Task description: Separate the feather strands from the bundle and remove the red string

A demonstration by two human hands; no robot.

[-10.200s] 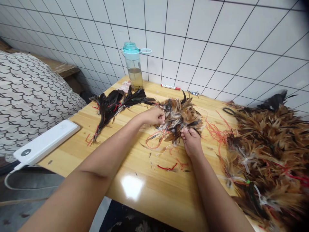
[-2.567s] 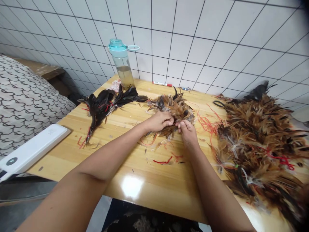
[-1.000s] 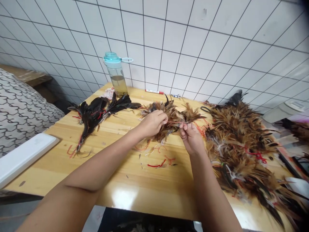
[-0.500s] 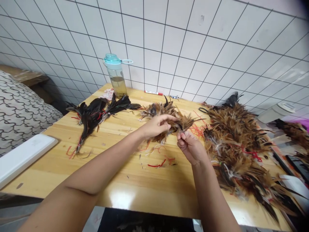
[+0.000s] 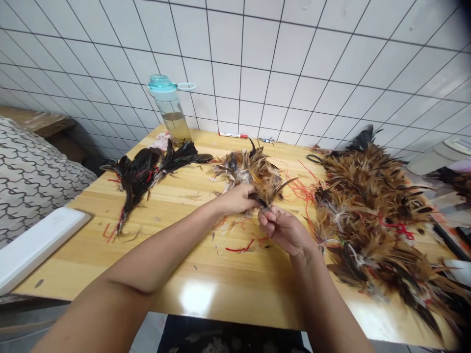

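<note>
My right hand (image 5: 281, 226) pinches the base of a small bunch of brown and dark feathers (image 5: 271, 190), whose tips fan upward. My left hand (image 5: 240, 198) is at the left side of that bunch, its fingers curled in at the feathers and partly hidden by them. Just behind both hands lies a loose pile of brown feathers (image 5: 246, 164) with pale fluffy down. A short red string (image 5: 240, 248) lies on the wooden table (image 5: 176, 274) in front of the hands.
Black feather bundles (image 5: 140, 171) tied with red lie at left, near a water bottle (image 5: 171, 110) and a long white case (image 5: 40, 250). A large heap of brown feather bundles (image 5: 371, 206) covers the right side. Tangled red strings (image 5: 300, 189) and a marker (image 5: 233, 135) lie behind.
Both hands have come nearer to me, with the feather bunch in the right hand. My left hand's fingers, spread over the pile before, have curled in at the bunch. The view has shifted slightly.
</note>
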